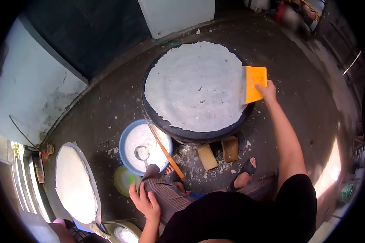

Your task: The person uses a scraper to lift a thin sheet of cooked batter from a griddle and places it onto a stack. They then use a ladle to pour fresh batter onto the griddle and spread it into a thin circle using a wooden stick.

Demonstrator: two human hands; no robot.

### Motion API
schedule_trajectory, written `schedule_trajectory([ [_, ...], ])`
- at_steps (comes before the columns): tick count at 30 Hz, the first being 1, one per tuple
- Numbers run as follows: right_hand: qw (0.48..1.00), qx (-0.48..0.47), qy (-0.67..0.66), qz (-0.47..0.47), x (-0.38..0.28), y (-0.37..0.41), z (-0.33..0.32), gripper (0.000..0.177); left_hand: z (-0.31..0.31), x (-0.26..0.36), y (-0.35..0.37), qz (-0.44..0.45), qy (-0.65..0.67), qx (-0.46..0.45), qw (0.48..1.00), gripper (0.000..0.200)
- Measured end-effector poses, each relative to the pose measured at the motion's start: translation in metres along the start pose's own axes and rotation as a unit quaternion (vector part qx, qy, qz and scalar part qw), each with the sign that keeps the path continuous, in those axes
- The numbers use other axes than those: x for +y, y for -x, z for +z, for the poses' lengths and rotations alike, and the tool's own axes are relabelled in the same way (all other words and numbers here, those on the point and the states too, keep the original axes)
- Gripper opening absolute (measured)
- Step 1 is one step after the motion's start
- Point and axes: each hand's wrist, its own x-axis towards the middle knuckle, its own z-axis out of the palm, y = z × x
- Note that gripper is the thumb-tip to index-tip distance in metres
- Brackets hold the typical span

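Observation:
My right hand (268,92) grips a wide orange scraper (256,83), its blade at the right edge of a thin white sheet of batter (194,85). That sheet covers most of a large round black griddle (149,106). My left hand (145,202) holds nothing; its fingers are spread beside my left knee. Near it stand a green bowl (121,184) and a blue basin (122,150) of white batter. A ladle (142,153) rests in the batter. Across the basin's rim lies a long thin tool with an orange-brown handle (170,162).
Two tan blocks (207,157) stand under the griddle's near side, among white crumbs. At left, a stack of round white sheets (74,184) lies on a tray. Part of another person (63,230) shows at bottom left, beside a round container (125,233). Walls bound the left.

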Motion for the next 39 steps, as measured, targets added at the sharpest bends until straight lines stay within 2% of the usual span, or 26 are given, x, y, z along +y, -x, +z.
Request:
schedule_trajectory([
  [1, 0.997, 0.040, 0.036, 0.063, -0.023, 0.008, -0.017, 0.031, 0.000, 0.001, 0.000, -0.005, 0.008, 0.003, 1.000, 0.035],
  [3, 0.990, 0.014, 0.100, 0.102, 0.001, 0.003, -0.029, 0.035, 0.001, 0.000, 0.003, -0.007, 0.018, 0.008, 1.000, 0.034],
  [5, 0.986, 0.008, 0.149, 0.077, 0.012, 0.017, -0.021, 0.036, 0.003, 0.000, 0.005, -0.006, 0.027, 0.022, 0.999, 0.033],
  [6, 0.988, -0.002, 0.154, 0.019, 0.004, 0.032, -0.018, 0.035, 0.004, -0.001, 0.005, -0.005, 0.029, 0.024, 0.999, 0.033],
  [7, 0.988, -0.001, 0.154, 0.017, -0.004, 0.036, -0.019, 0.035, 0.005, -0.001, 0.005, 0.007, 0.026, 0.029, 0.999, 0.033],
  [11, 0.982, -0.001, 0.176, 0.068, -0.004, 0.050, -0.029, 0.033, 0.004, 0.002, 0.003, 0.030, 0.029, 0.026, 0.999, 0.033],
  [13, 0.987, 0.010, 0.127, 0.094, -0.003, 0.069, -0.028, 0.033, 0.004, 0.003, 0.003, 0.034, 0.029, 0.022, 0.999, 0.033],
  [14, 0.980, 0.023, 0.176, 0.085, -0.007, 0.087, -0.022, 0.033, 0.005, 0.003, 0.003, 0.038, 0.029, 0.029, 0.998, 0.033],
  [16, 0.984, 0.043, 0.151, 0.081, 0.000, 0.131, -0.005, 0.034, 0.009, 0.000, 0.005, 0.046, 0.026, 0.036, 0.998, 0.035],
  [18, 0.994, 0.039, 0.075, 0.065, -0.008, 0.193, 0.008, 0.032, 0.010, 0.000, 0.004, 0.048, 0.040, 0.035, 0.997, 0.035],
  [21, 0.996, -0.007, 0.011, 0.091, -0.033, 0.282, 0.012, 0.032, 0.011, 0.003, 0.001, 0.059, 0.063, 0.032, 0.996, 0.036],
  [22, 0.998, -0.050, 0.020, 0.045, -0.038, 0.303, 0.008, 0.033, 0.011, 0.005, -0.001, 0.068, 0.072, 0.028, 0.995, 0.036],
  [23, 0.991, -0.125, -0.029, 0.042, -0.026, 0.318, 0.011, 0.035, 0.012, 0.007, -0.003, 0.068, 0.072, 0.027, 0.995, 0.036],
  [25, 0.976, -0.215, -0.033, 0.002, -0.046, 0.329, 0.000, 0.034, 0.012, 0.011, -0.007, 0.091, 0.069, 0.022, 0.993, 0.036],
  [26, 0.976, -0.217, -0.034, 0.003, -0.060, 0.328, -0.009, 0.034, 0.011, 0.014, -0.009, 0.090, 0.068, 0.021, 0.993, 0.036],
  [28, 0.961, -0.210, 0.110, -0.140, -0.087, 0.309, -0.021, 0.029, 0.008, 0.020, -0.016, 0.131, 0.072, 0.018, 0.989, 0.038],
  [29, 0.945, -0.146, 0.108, -0.273, -0.085, 0.298, -0.017, 0.027, 0.006, 0.024, -0.021, 0.129, 0.070, 0.018, 0.989, 0.038],
  [32, 0.860, -0.103, 0.190, -0.463, -0.079, 0.267, -0.008, 0.022, 0.005, 0.036, -0.038, 0.189, 0.077, 0.018, 0.979, 0.039],
  [33, 0.859, -0.106, 0.187, -0.465, -0.077, 0.261, -0.002, 0.022, 0.006, 0.041, -0.045, 0.185, 0.074, 0.019, 0.980, 0.039],
  [35, 0.824, -0.120, 0.173, -0.526, -0.074, 0.254, 0.011, 0.020, 0.006, 0.056, -0.060, 0.236, 0.090, 0.008, 0.968, 0.041],
  [37, 0.816, -0.142, 0.188, -0.528, -0.067, 0.250, 0.025, 0.023, 0.011, 0.071, -0.078, 0.249, 0.089, 0.013, 0.964, 0.043],
  [39, 0.811, -0.108, 0.200, -0.539, -0.066, 0.241, 0.041, 0.022, 0.024, 0.083, -0.096, 0.291, 0.099, 0.010, 0.952, 0.045],
])
